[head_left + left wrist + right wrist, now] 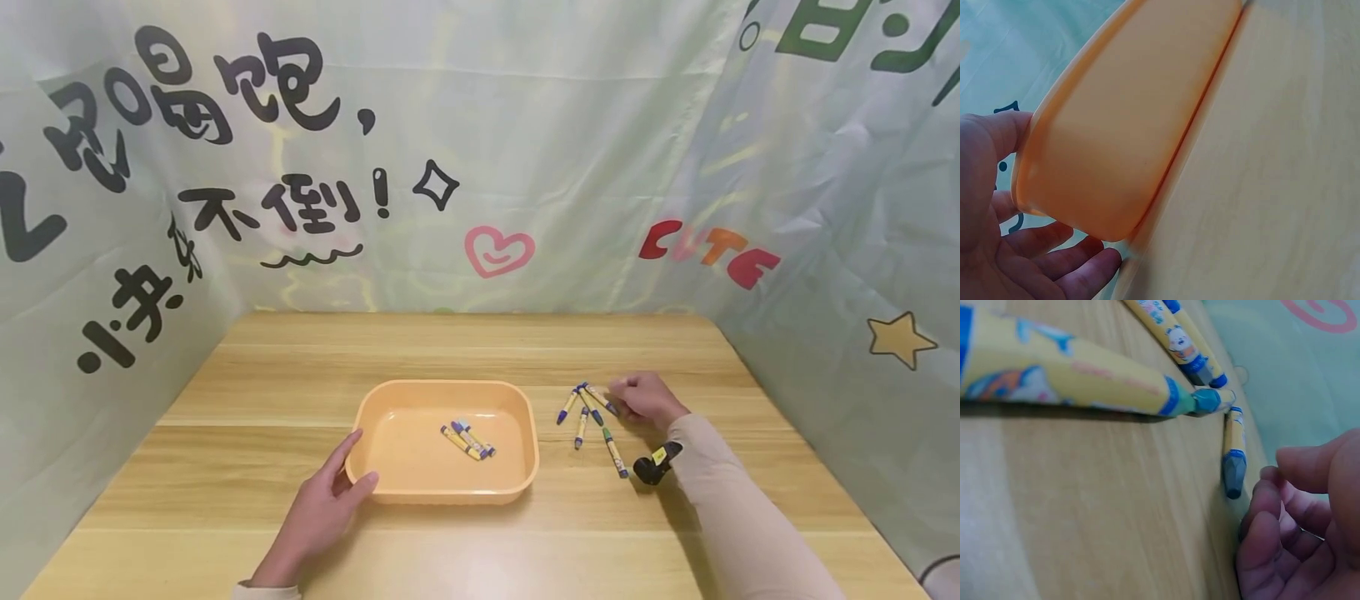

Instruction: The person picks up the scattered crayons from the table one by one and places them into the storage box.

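An orange plastic tray (pixel 442 487) stands on the table. My left hand (pixel 322 508) grips its left end, thumb at the rim and fingers along the outside wall; the left wrist view shows the fingers under the tray's edge (pixel 1029 169). Inside the tray lie several yellow-wrapped crayons (pixel 460 442). To its right, several more crayons (pixel 581 427) are scattered on the wood. My right hand (pixel 648 398) is beside the rightmost of the upper ones (pixel 600 398). In the right wrist view its fingers (pixel 1260 544) bend loosely, close to a dark-tipped crayon (pixel 1234 453), nothing visible between them.
The wooden table (pixel 247 467) has a printed fabric backdrop (pixel 420 100) behind it and on both sides. One green-tipped crayon (pixel 615 452) lies nearer my right wrist, beside a black device (pixel 656 465) worn there.
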A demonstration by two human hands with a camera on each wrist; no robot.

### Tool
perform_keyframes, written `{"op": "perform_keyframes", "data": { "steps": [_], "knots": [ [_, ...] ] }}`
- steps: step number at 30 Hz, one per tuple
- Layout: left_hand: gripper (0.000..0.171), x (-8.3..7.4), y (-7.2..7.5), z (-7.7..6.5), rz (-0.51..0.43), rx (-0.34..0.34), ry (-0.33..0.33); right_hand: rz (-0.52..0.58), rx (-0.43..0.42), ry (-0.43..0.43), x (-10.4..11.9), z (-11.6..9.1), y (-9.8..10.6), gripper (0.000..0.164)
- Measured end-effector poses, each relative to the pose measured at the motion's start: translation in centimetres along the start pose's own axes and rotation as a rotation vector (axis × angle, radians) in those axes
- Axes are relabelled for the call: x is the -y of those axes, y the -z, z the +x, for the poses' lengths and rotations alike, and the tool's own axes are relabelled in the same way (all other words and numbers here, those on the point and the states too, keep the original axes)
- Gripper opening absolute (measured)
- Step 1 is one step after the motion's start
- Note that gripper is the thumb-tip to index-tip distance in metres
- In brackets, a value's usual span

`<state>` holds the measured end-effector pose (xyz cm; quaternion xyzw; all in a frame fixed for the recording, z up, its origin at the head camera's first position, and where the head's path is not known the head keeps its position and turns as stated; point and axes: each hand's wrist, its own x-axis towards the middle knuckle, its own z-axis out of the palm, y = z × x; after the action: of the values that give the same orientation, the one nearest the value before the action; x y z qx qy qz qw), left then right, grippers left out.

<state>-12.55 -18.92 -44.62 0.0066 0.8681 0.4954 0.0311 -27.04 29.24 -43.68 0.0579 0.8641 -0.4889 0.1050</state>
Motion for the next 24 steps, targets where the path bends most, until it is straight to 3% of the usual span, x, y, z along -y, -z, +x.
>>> {"op": "perform_keyframes", "data": {
  "steps": [5,9,13,18,24],
  "knots": [
    [0.07,0.0,0.0,0.0,0.02,-0.007,-0.009,-0.057,0.014,-0.008,0.5,0.0,-0.4,0.029],
    [0.069,0.0,-0.1,0.0,0.015,-0.005,0.001,-0.214,-0.009,0.029,0.8,0.3,-0.7,0.037],
    [0.069,-0.1,-0.1,-0.1,0.001,-0.005,0.02,-0.324,-0.037,0.075,0.9,0.7,-1.0,0.032],
    [0.07,-0.1,-0.1,0.0,-0.004,-0.003,0.01,-0.303,-0.023,0.064,1.0,0.9,-1.1,0.03],
    [0.071,-0.1,-0.1,-0.1,-0.006,-0.011,0.009,-0.219,0.011,0.037,1.7,0.6,-0.9,0.041]
  ]
}}
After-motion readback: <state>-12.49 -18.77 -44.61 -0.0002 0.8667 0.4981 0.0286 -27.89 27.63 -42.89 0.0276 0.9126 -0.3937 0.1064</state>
